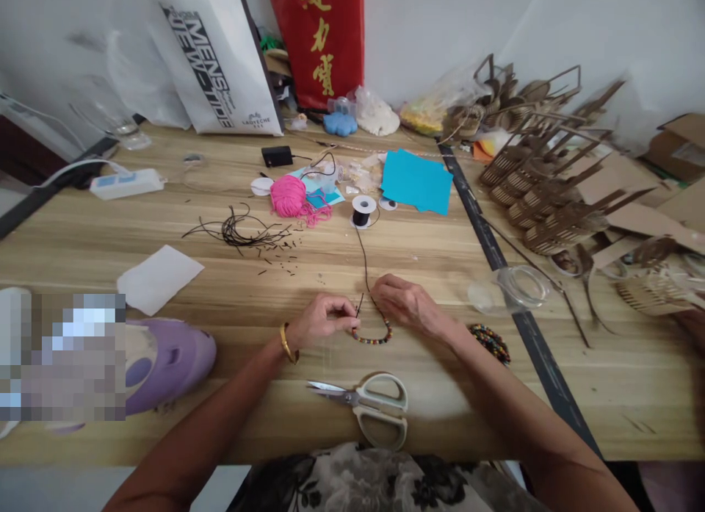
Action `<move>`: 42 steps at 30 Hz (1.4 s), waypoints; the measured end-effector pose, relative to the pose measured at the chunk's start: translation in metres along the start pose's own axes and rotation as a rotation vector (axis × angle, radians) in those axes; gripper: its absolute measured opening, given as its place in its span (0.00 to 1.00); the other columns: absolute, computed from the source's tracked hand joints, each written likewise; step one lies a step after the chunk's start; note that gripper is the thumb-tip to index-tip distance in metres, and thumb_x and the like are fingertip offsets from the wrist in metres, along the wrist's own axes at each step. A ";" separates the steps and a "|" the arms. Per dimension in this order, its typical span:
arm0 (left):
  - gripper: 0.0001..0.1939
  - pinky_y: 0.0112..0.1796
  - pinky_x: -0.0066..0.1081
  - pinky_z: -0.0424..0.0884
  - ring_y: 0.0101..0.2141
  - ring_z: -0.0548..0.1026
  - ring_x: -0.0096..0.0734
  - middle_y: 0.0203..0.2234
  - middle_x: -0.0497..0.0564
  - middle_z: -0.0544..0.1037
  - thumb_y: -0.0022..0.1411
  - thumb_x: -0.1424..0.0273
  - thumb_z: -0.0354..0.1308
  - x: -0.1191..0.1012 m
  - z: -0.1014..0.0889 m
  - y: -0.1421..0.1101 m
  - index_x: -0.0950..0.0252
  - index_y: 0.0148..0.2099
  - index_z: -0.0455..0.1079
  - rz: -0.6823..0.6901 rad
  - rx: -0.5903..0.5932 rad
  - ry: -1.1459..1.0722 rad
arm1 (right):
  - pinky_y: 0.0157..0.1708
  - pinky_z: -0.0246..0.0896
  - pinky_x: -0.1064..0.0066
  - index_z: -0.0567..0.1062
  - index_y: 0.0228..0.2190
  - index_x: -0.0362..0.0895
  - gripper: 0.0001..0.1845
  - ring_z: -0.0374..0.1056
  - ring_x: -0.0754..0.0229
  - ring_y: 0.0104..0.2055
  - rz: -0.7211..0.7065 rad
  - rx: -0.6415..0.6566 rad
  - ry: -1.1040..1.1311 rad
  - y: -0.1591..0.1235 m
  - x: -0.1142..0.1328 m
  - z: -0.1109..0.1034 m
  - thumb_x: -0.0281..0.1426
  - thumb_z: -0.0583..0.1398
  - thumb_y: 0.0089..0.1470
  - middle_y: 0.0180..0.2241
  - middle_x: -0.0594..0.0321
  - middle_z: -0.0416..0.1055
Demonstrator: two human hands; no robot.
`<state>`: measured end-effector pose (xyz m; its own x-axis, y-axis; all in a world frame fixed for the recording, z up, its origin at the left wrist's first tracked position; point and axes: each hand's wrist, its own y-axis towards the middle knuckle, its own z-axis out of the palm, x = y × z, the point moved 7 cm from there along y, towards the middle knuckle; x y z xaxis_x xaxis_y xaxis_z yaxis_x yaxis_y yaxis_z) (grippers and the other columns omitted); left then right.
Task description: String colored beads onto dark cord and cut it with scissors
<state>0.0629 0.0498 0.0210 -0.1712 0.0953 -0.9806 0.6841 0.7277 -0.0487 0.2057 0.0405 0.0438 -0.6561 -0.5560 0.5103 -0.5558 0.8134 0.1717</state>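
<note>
"Looking at the beaded strand [376,341], what do you see?"

"A thin, shallow U of tiny beads, its bend towards the near side of the bench [440,247]. They're mixed in colour: red, yellow and orange among dark ones, sitting close together on a black cord [364,255]."

"Where does it lie?"

"Between the two hands, on the far side of the scissors [357,398]. Its right side rises into the cord, which runs past the right hand and away to a white-rimmed spool [363,212]. A short dark end sticks up by the left fingers."

"And each grip?"

"The left hand [324,321] has thumb and finger pinched on the strand's left end. The right hand [410,303] has its fingers curled at the cord, but I can't tell whether they're closed on it."

"Anything similar nearby?"

"Yes, a coil of multicoloured beads [490,343] to the right, partly behind the right forearm. It shows the same sort of mix, heaped in several loops. Farther off to the left are loose black cords [242,229] with little cut bits scattered beside them, and pink yarn [288,196] just beyond."
</note>
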 end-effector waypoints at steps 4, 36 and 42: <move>0.11 0.31 0.27 0.70 0.26 0.74 0.28 0.23 0.52 0.78 0.57 0.66 0.59 0.006 0.002 -0.005 0.69 0.28 0.69 -0.076 0.123 -0.036 | 0.33 0.60 0.74 0.73 0.37 0.44 0.13 0.67 0.60 0.37 -0.088 0.126 -0.169 0.003 0.001 0.010 0.18 0.54 0.55 0.38 0.57 0.69; 0.14 0.30 0.23 0.66 0.26 0.71 0.23 0.24 0.51 0.77 0.55 0.63 0.61 0.034 -0.013 -0.006 0.70 0.30 0.68 -0.162 0.215 -0.147 | 0.36 0.63 0.66 0.69 0.36 0.39 0.11 0.65 0.57 0.38 -0.380 0.461 -0.528 0.010 0.007 0.023 0.21 0.48 0.63 0.36 0.55 0.67; 0.15 0.30 0.24 0.67 0.26 0.72 0.24 0.25 0.52 0.78 0.54 0.61 0.62 0.038 -0.015 -0.005 0.70 0.30 0.68 -0.168 0.209 -0.179 | 0.32 0.62 0.70 0.68 0.36 0.40 0.09 0.65 0.61 0.34 -0.281 0.409 -0.310 0.010 0.007 0.015 0.23 0.48 0.63 0.37 0.55 0.67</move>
<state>0.0428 0.0596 -0.0132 -0.1788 -0.1488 -0.9726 0.7908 0.5664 -0.2320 0.1876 0.0423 0.0363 -0.5394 -0.8151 0.2111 -0.8416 0.5297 -0.1055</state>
